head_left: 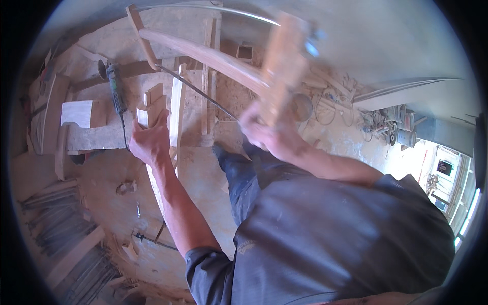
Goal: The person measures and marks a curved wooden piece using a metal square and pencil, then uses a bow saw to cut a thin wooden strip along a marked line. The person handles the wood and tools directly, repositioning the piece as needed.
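My right hand (pixel 269 132) is closed around the near end arm of a wooden frame saw, which is blurred by motion. The saw's long wooden stretcher (pixel 203 53) runs up to the left to its far end arm (pixel 142 38). Its thin dark blade (pixel 198 91) slants in the air above the bench, apart from the wood in my other hand. My left hand (pixel 151 140) grips a pale timber piece (pixel 144 117) near its end, where a stepped, cut shape shows. Beside it lies another long pale strip of wood (pixel 177 107).
An angle grinder (pixel 116 91) with its cord lies on the wooden bench (pixel 96 140), near a pale block (pixel 76 113). Lengths of stock (pixel 56 218) are piled at lower left. A clamp (pixel 152 240) is on the floor. Machinery with a pulley (pixel 392 133) stands at right.
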### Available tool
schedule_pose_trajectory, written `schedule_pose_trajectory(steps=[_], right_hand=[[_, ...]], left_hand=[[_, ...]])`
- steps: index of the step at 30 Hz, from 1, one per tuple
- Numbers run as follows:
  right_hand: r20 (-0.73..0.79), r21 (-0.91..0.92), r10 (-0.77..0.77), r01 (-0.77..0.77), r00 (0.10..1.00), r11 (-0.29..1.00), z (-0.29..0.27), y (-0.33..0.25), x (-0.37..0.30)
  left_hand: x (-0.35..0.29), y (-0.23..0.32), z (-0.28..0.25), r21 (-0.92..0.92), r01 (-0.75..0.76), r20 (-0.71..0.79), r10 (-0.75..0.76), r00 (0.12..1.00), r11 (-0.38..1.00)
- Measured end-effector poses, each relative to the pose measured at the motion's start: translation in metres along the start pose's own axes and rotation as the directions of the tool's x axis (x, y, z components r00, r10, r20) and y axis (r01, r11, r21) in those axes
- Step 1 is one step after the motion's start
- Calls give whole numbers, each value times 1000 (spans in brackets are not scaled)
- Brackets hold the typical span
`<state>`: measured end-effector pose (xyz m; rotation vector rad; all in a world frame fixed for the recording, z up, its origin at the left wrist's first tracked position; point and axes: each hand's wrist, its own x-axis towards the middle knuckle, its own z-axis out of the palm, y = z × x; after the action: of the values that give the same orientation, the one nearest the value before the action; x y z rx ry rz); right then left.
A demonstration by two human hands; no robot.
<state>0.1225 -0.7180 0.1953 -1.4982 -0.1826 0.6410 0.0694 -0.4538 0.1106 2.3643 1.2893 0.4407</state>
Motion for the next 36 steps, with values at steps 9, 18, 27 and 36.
schedule_pose_trajectory(steps=[9, 18, 27, 36], right_hand=[[17, -88, 40, -39, 999, 995, 10, -2, 30], [21, -80, 2, 0, 1000, 997, -22, -14, -31], [55, -286, -95, 107, 994, 952, -13, -10, -2], [17, -191, 69, -64, 997, 980, 10, -11, 36]], left_hand=[[3, -4, -2, -31, -57, -23, 56, 998, 998], [9, -4, -15, -38, 38, 97, -35, 995, 999], [14, -11, 1, -13, -30, 20, 30, 999, 999], [13, -11, -1, -68, -72, -6, 71, 997, 995]])
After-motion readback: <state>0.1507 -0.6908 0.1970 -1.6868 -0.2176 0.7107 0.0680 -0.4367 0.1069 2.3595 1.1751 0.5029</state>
